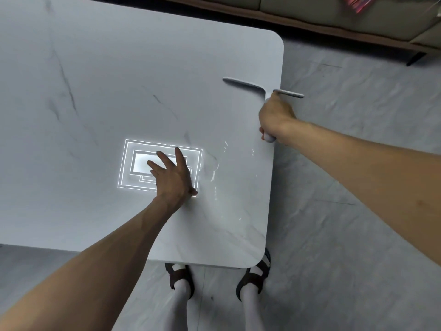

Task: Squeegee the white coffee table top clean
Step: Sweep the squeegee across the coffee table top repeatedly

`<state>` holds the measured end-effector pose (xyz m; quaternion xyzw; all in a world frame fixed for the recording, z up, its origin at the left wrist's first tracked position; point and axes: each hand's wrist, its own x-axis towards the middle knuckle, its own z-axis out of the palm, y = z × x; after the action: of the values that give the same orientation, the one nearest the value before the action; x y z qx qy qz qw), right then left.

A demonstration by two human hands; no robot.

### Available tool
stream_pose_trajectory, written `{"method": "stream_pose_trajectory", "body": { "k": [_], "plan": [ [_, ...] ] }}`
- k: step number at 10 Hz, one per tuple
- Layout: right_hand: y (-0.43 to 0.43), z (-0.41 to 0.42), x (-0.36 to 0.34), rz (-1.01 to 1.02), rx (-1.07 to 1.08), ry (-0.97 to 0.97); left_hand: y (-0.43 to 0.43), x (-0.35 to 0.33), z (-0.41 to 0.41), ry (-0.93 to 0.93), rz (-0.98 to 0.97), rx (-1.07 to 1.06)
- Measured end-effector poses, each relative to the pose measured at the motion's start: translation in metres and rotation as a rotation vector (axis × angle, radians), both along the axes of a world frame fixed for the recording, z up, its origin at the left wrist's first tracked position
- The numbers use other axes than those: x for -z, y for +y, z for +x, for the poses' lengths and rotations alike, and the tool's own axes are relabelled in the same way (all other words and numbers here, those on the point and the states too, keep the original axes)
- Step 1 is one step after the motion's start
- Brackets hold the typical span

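Note:
The white marble-veined coffee table top (107, 91) fills the left and middle of the head view. My right hand (274, 118) grips the white handle of a squeegee (248, 86) at the table's right edge. The squeegee's blade lies across that edge, its right end sticking out over the floor. My left hand (173, 174) rests flat on the table top with fingers spread, over the bright reflection of a ceiling lamp. Thin wet streaks (214, 173) glint on the table just right of my left hand.
A grey stone-patterned floor (346, 187) lies to the right of the table and in front of it. A beige sofa (346, 15) on dark legs stands at the back right. My feet in dark sandals (179, 278) stand at the table's near right corner.

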<state>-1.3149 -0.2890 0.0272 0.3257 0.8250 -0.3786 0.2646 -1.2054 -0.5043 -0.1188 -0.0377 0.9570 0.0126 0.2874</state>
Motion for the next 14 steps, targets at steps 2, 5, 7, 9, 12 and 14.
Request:
{"method": "stream_pose_trajectory", "body": {
  "k": [2,5,7,9,12,14],
  "plan": [
    [0.010,0.088,0.018,0.148,-0.359,0.023,0.000,-0.005,0.004,-0.012,0.038,-0.033],
    [0.041,0.131,-0.002,0.188,-0.633,0.062,-0.033,-0.035,0.030,0.119,0.211,0.049],
    [0.010,0.055,0.005,0.164,-0.354,0.137,-0.058,-0.039,0.066,0.126,0.275,-0.128],
    [-0.044,0.095,0.022,0.140,-0.519,0.148,-0.069,-0.032,0.074,0.125,0.309,-0.133],
    [0.012,0.154,0.049,0.239,-0.888,0.157,-0.065,-0.035,0.071,0.114,0.351,-0.293],
    [0.098,0.130,0.028,0.418,-0.928,0.126,-0.052,-0.038,0.074,0.141,0.333,-0.307]
  ]
}}
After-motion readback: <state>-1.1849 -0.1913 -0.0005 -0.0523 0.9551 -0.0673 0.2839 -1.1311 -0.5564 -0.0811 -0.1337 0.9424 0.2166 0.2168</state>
